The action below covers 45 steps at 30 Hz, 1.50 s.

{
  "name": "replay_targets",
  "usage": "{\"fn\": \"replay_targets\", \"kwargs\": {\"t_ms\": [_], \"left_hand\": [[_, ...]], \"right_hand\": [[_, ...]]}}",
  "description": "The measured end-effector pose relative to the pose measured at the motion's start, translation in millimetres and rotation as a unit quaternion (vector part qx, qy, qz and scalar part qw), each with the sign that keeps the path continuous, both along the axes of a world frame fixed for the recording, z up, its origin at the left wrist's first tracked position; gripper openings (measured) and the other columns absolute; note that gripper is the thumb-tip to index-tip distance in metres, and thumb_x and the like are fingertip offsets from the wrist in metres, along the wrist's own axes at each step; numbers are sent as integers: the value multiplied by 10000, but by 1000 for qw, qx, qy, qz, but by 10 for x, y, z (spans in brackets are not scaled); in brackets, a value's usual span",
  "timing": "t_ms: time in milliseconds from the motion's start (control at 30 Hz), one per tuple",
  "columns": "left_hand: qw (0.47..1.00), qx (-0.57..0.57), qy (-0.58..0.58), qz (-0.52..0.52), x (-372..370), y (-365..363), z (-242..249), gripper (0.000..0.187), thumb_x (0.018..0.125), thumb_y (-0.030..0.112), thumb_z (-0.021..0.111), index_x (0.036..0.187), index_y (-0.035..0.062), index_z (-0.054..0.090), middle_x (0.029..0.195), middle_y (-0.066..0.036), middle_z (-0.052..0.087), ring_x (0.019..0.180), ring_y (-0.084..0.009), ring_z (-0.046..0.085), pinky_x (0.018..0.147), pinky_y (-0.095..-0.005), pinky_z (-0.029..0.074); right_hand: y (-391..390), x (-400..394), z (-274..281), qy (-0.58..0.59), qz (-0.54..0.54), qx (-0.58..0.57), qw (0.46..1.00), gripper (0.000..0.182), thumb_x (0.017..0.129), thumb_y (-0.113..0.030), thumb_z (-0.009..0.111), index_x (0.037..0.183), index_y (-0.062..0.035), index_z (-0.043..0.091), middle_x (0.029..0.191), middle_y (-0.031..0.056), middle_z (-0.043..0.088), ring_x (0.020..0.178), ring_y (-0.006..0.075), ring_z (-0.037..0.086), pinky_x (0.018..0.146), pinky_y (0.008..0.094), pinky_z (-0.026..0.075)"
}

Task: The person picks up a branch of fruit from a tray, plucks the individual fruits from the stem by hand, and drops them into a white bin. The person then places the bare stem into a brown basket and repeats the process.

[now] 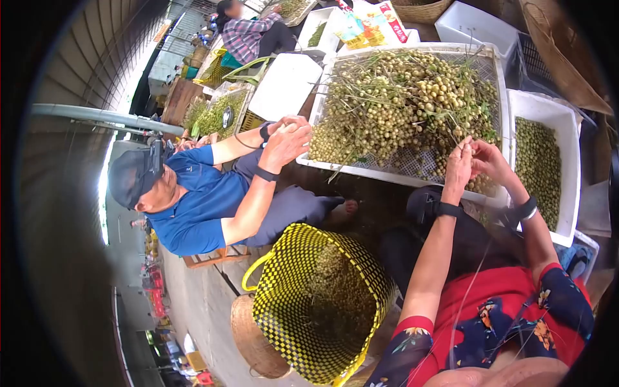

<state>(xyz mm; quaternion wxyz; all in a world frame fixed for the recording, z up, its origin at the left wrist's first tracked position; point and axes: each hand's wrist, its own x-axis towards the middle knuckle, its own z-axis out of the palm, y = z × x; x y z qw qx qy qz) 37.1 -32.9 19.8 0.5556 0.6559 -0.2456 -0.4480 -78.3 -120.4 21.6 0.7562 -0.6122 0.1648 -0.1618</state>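
Observation:
My left hand and my right hand meet over the near right part of a white mesh tray. Both have their fingers closed in a pinch, with the fingertips close together. Whatever is between them is too small to make out. A heap of small round yellow-green fruits on thin stems and twigs fills much of the tray just beyond my hands. To the right stands a white foam box holding loose green fruits.
A co-worker in a blue shirt sits at the left, hands at the tray's corner. A yellow-and-black woven basket with stems inside stands below, beside a wicker basket. Another person sits farther back, near a white foam lid.

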Motion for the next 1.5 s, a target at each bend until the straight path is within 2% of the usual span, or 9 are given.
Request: {"fn": "replay_targets", "kwargs": {"t_ms": [67,133,233,400,633,1067,1233,1367,1500], "left_hand": [[995,-67,-66,21,6,-87,-331,397,1033,320,391,1351,126,529,1067,-101,659,771,-167,655,630,-280,536],[980,-86,-179,30,14,-89,-277,384,1023,286,408,1302,79,573,1078,-175,641,984,-305,608,880,-377,484],[938,6,-346,28,-31,13,-138,385,1013,259,412,1277,33,578,1071,-214,635,956,-354,599,874,-413,474],[946,-31,-318,62,-16,31,-105,356,995,233,383,1091,14,646,996,-229,651,960,-402,593,848,-462,467],[935,45,-342,86,18,-5,-448,361,972,278,416,979,31,679,897,-198,682,845,-393,640,767,-459,494],[975,-155,77,136,-26,-58,-401,302,1017,283,457,1028,31,624,790,10,601,636,-60,536,556,-217,470],[972,-176,59,145,-1,-14,-217,296,1018,280,460,1024,36,628,757,7,578,585,-75,529,523,-221,464],[960,-192,-71,189,2,-9,-226,328,1023,305,441,1031,54,653,746,3,578,604,-58,547,527,-220,467],[934,-179,-211,226,41,-29,-327,346,1015,310,424,1005,59,662,795,-88,634,634,-239,611,599,-350,497]], "right_hand": [[65,29,39,12,-13,-30,999,219,912,-107,632,1089,4,565,847,59,642,783,122,615,664,270,488],[110,102,20,49,-139,-375,915,188,854,-46,632,1021,26,584,805,104,620,742,196,621,650,318,481],[164,172,-38,54,-177,-426,885,219,805,-20,624,1017,30,605,790,143,592,726,264,605,656,353,474],[162,223,-266,28,-154,-186,970,178,927,-128,565,1030,14,598,737,-40,532,642,32,421,538,235,378],[284,177,-206,51,-204,-130,969,132,915,-43,444,887,-8,569,707,-1,557,620,47,461,531,220,384],[-238,143,-226,41,-61,-71,995,213,994,-274,487,902,-88,538,794,37,619,694,134,621,589,268,508],[-16,67,-226,64,-25,270,960,283,1000,-362,482,974,-103,593,782,24,636,663,151,641,536,271,499],[77,31,-257,67,-65,276,957,250,972,-356,547,974,-112,600,706,-17,591,528,90,540,427,214,391],[-38,-17,-398,-11,-46,350,936,196,960,-299,574,924,-106,579,658,-45,515,489,41,384,401,171,250]]}}
